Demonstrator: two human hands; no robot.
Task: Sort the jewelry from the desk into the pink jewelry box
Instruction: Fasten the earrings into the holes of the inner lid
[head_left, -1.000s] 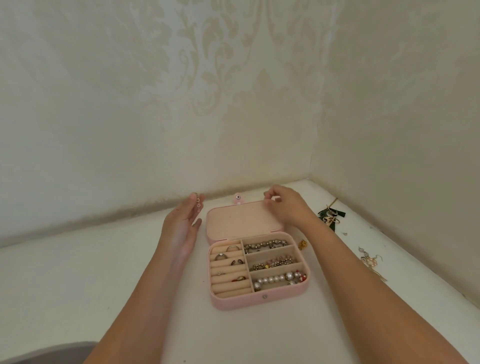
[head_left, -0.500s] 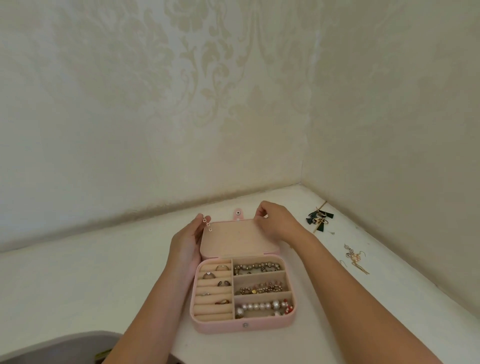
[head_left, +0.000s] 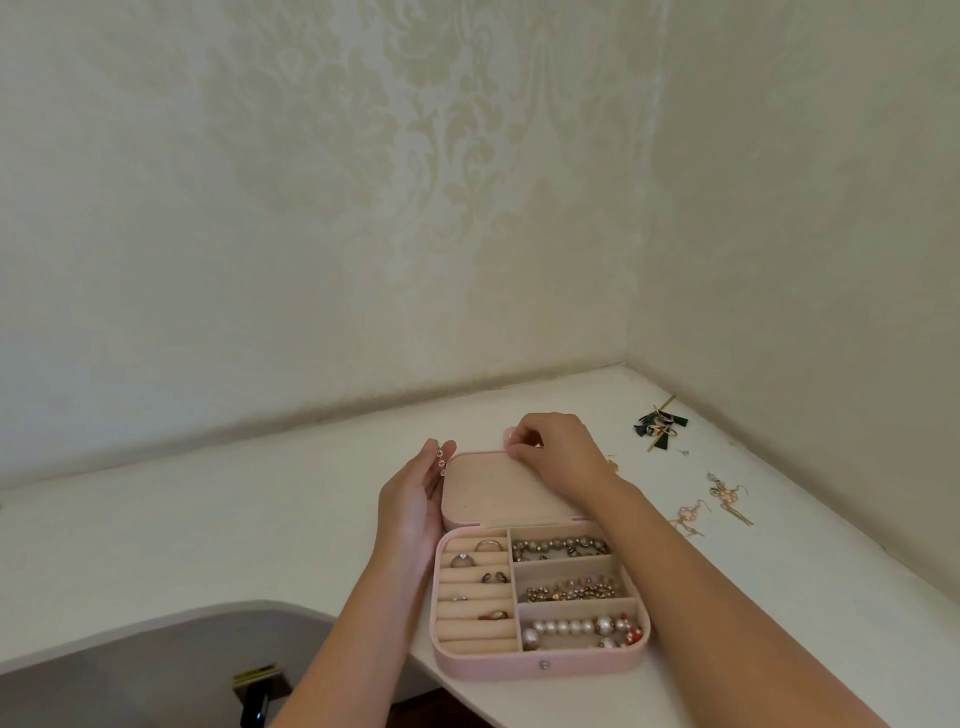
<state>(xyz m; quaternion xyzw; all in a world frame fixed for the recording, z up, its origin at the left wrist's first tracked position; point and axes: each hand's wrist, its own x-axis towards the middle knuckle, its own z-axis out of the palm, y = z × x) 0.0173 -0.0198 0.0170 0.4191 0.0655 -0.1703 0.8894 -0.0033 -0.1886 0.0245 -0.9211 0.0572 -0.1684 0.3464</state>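
Box (head_left: 540, 670) mostly filled; left grip (head_left: 410, 499) pinches an earring (head_left: 440, 460), right grip (head_left: 556, 447) clasps the lid (head_left: 493, 493); loose earrings (head_left: 727, 499) wait on the bench (head_left: 779, 597).

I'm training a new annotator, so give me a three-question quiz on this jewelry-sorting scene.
1. True or false: the pink jewelry box is closed.
2. The pearl bracelet lies in which right-side compartment? A far, B middle, C nearest the person.
3. Fill in: the left hand pinches a small dangling ___.
Key: 1 false; 2 C; 3 earring.
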